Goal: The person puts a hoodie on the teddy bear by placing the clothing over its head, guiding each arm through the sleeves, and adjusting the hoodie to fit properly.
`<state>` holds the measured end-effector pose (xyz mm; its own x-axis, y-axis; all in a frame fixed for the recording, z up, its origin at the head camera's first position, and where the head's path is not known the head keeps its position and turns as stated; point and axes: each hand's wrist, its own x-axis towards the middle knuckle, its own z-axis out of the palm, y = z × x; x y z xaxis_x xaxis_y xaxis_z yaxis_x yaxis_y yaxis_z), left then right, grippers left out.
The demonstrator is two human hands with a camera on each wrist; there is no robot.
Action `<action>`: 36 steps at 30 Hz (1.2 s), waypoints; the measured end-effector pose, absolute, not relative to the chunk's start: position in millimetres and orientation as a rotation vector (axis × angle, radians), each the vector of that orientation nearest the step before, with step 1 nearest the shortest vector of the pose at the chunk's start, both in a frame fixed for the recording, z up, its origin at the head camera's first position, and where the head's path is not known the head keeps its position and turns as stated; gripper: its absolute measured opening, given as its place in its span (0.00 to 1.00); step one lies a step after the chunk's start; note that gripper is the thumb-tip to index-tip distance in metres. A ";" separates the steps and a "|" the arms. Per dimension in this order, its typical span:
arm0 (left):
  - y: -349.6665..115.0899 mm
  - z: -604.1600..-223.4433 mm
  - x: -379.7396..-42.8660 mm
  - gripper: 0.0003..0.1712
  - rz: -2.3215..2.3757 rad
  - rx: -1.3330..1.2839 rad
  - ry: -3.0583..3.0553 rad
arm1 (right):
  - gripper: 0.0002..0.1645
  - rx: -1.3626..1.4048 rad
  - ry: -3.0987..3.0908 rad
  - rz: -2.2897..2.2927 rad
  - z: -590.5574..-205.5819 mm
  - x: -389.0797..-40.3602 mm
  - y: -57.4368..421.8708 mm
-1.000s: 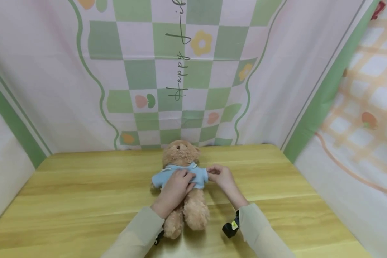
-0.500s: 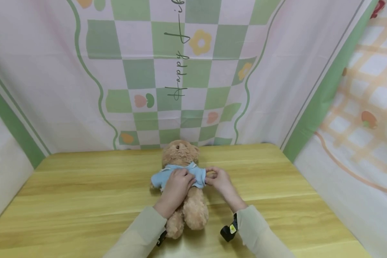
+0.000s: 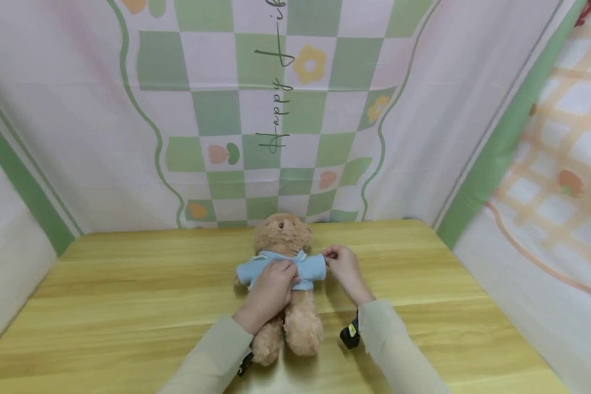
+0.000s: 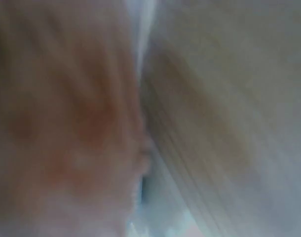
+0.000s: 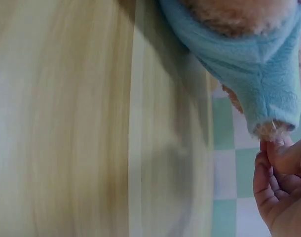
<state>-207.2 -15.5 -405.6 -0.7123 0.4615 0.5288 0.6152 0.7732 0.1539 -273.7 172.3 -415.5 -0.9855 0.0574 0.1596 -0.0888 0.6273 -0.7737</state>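
Observation:
A brown plush teddy bear (image 3: 283, 235) lies on its back in the head view, wearing a light blue shirt (image 3: 311, 268). My left hand (image 3: 273, 287) lies over its belly and grips the shirt front with bent fingers; the fingertips are partly hidden. At the sleeve on the right, my right hand (image 3: 343, 268) pinches the furry paw. The right wrist view shows that paw (image 5: 273, 130) just poking out of the blue sleeve (image 5: 274, 96), thumb and fingers at its tip. Blurred brown fur (image 4: 66, 123) fills the left side of the left wrist view.
The bear rests on a wood-grain table (image 3: 143, 306), its head near the back edge. Behind the table hangs a green-and-white checked curtain (image 3: 261, 115) with printed lettering. Another curtain (image 3: 561, 164) with orange checks hangs on the right.
My right hand has moved from fingering the sleeve's cuff to pinching the paw at its opening. That sleeve now stretches farther out to the right. The left hand stays on the bear's belly.

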 end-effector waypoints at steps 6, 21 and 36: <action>-18.7 -407.2 -205.3 0.07 -0.624 -0.764 -2.499 | 0.08 0.016 -2.662 1.441 -402.7 -263.3 166.1; -16.2 -408.2 -211.3 0.24 -0.180 -0.669 -2.590 | 0.16 0.254 -2.673 1.395 -396.7 -239.7 152.7; -13.2 -405.1 -206.8 0.12 -0.221 -0.643 -2.629 | 0.15 -0.130 -2.641 1.867 -390.6 -228.9 148.3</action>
<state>-206.8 -13.2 -405.1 -0.8035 0.4045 0.4367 0.4717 0.8802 0.0525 -228.9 148.3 -390.6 -0.9923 0.0107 -0.1234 0.1199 0.3329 -0.9353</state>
